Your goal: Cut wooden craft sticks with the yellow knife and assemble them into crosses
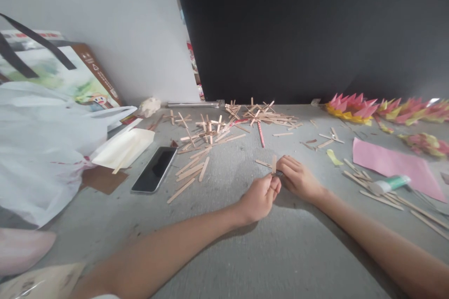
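My left hand (259, 198) is closed, thumb and fingers pinched together near the middle of the grey table. A pale wooden craft stick (274, 163) stands up from its fingertips. Close against it is my right hand (298, 177), fingers curled and meeting the left fingertips. Between the two hands shows a small dark, shiny piece (278, 174), partly hidden by the fingers; its kind cannot be made out. Another craft stick (263, 163) points left, just beyond the left hand, and its right end meets the upright one.
Loose sticks (191, 170) and a pile of crossed sticks (259, 114) lie ahead. Left are a phone (154, 170), a paper tray (128, 147) and a plastic bag (42, 145). Right are a glue stick (391, 183), pink paper (393, 163) and folded paper flowers (351, 108).
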`<state>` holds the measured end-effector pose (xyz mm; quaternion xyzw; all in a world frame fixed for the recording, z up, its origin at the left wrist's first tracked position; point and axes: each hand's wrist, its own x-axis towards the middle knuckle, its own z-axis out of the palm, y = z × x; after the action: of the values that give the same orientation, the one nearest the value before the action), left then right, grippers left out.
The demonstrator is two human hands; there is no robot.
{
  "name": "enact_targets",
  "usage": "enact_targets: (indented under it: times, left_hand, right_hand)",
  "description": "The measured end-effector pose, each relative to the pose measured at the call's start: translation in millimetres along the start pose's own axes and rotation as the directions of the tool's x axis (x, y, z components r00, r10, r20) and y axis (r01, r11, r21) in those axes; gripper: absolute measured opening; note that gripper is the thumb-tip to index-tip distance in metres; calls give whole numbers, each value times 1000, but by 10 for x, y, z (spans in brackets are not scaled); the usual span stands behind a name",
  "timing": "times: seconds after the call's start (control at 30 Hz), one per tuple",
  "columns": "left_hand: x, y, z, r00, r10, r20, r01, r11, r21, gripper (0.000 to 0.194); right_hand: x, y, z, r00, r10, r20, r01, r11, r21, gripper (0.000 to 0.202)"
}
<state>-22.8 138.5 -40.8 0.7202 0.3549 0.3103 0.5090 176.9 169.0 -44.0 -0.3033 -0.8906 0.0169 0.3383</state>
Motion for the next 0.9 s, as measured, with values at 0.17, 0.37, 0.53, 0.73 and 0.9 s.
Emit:
enact_targets:
  times: [0.17,0.37,0.53,0.73,0.9]
  left_hand:
    - [24,-29,1,994,-67,-85,55,989,-135,45]
    - [32,-43,-7,992,-94,-89,71,971,-228,48]
    - [16,-22,-8,989,-116,-87,94,969,-228,50]
    - [16,-9,-21,990,-116,-77,92,961,-262,47]
    - [6,14,-23,986,-138,-93,106,952,-289,47]
  right_hand:
    - [-36,-8,2,995,86,-53,-86,996,4,19]
    - [-38,-22,-17,988,149,-49,-147,988,41,18]
    - [-18,-45,-39,992,123,-25,-121,990,74,19]
    - [-29,-26,-27,986,163,-22,-160,983,88,19]
    - [-21,-21,-26,987,161,-14,-160,984,79,17]
